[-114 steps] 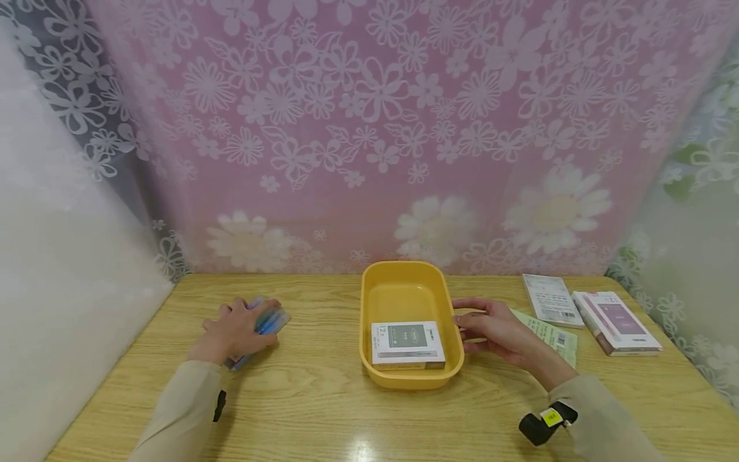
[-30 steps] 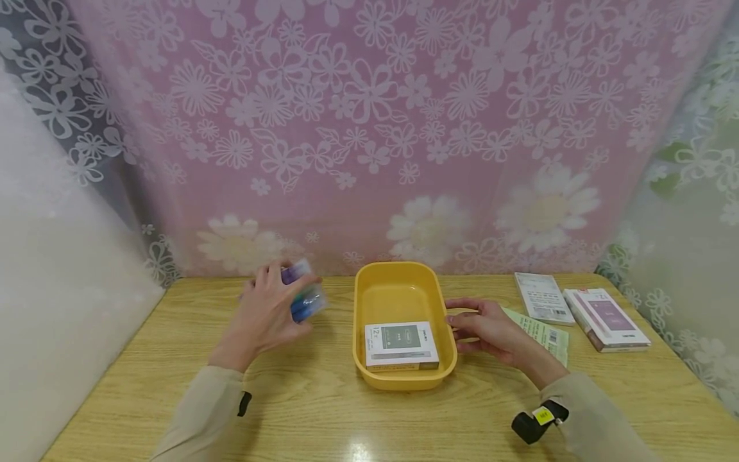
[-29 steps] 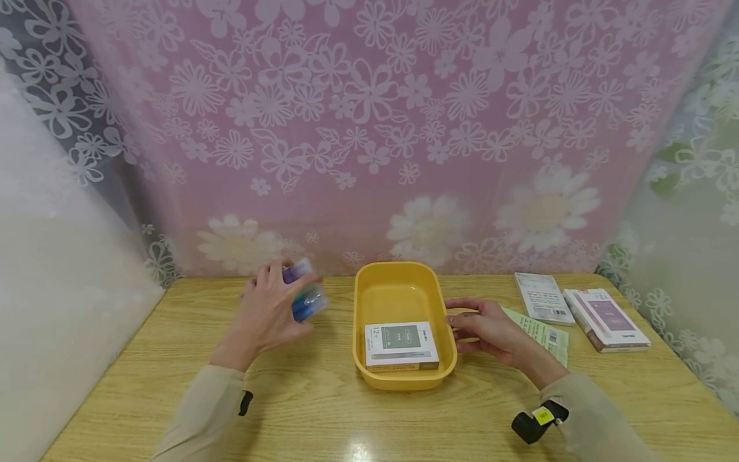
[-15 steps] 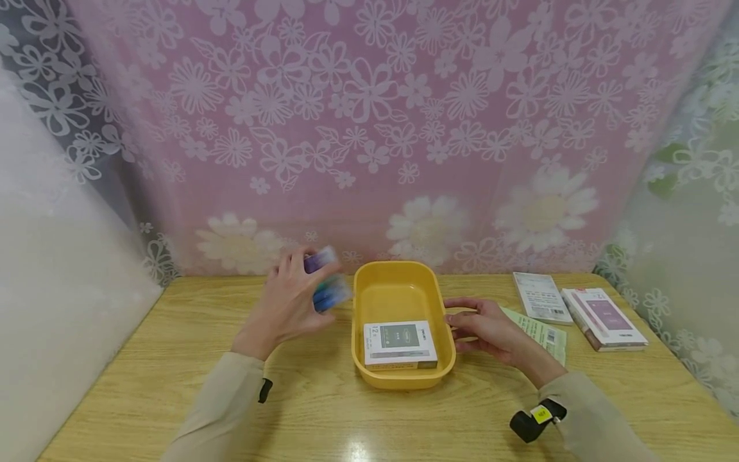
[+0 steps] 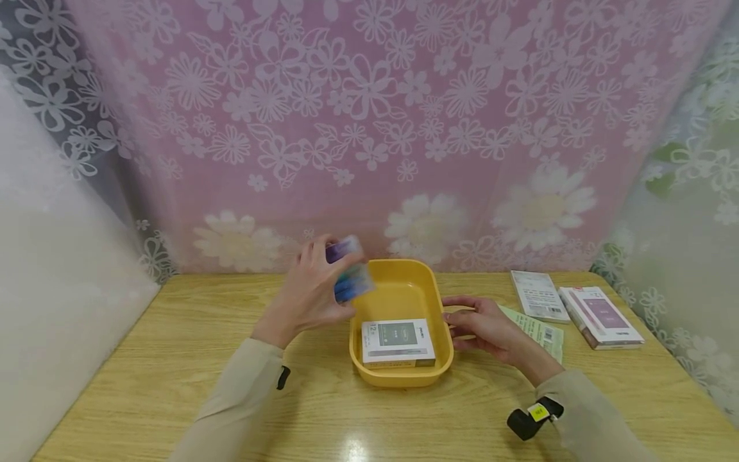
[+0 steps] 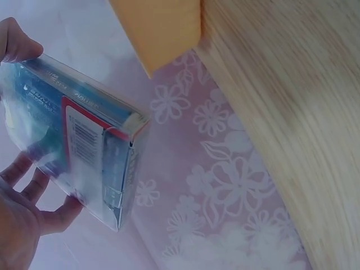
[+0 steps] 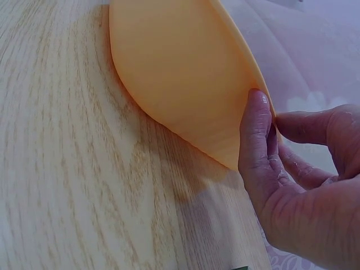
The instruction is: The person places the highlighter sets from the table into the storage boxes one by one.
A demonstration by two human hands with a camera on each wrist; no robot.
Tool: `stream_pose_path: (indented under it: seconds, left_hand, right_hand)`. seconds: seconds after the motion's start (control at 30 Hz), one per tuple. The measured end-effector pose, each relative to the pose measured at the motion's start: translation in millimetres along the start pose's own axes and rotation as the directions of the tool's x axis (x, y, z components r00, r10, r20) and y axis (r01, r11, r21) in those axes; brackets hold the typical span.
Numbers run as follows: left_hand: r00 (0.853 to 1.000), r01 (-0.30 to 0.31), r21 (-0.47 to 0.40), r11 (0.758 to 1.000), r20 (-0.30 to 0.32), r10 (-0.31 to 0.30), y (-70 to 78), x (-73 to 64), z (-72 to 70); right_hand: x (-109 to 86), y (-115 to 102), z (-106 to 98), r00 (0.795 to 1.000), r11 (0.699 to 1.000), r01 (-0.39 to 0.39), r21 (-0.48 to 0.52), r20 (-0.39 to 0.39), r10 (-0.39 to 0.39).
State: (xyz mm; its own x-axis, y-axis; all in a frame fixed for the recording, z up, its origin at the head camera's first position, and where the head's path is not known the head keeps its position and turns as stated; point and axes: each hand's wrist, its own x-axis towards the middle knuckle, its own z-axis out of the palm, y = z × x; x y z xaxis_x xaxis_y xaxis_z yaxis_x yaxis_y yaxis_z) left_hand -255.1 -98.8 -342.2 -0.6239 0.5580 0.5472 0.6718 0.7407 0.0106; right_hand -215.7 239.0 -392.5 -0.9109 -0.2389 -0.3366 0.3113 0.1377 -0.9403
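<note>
My left hand point(image 5: 312, 285) grips a clear plastic pack point(image 5: 351, 282) with blue and purple contents. In the left wrist view the pack point(image 6: 84, 140) shows a white barcode label with a red border, thumb and fingers at opposite edges. It is held tilted, overlapping the left rim of the yellow tray point(image 5: 430, 289) in the head view. Inside the tray's near half lies a white box point(image 5: 398, 342) with a grey-green panel. My right hand point(image 5: 485, 327) touches the tray's right side with relaxed fingers; the right wrist view shows its fingertips point(image 7: 257, 98) at the outer wall.
Right of the right hand, a pale green packet point(image 5: 543, 333) lies partly under the forearm. Beyond it are a white pack point(image 5: 539, 296) with a barcode and a white box point(image 5: 603, 317) with a purple panel. A floral curtain point(image 5: 369, 128) hangs behind the wooden table point(image 5: 173, 385).
The left hand has lifted the plastic pack from the table's left side and carried it rightward to the tray's left rim. The right hand has stayed at the tray's right side.
</note>
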Motion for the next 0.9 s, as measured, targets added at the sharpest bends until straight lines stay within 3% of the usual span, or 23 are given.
stream_pose_path:
  seconds: [0.6, 0.9]
  left_hand:
    - [0.992, -0.107, -0.103, 0.989, -0.076, 0.1, 23.6, 32.5, 0.3]
    - [0.985, -0.153, -0.161, 0.975, -0.102, 0.138, 34.0, 46.1, 9.3]
  right_hand:
    - [-0.5, 0.7, -2.1, 1.0, 1.0, 0.003, 0.01, 0.006, -0.003]
    - [0.6, 1.1, -1.1, 1.0, 1.0, 0.005, 0.022, 0.011, -0.005]
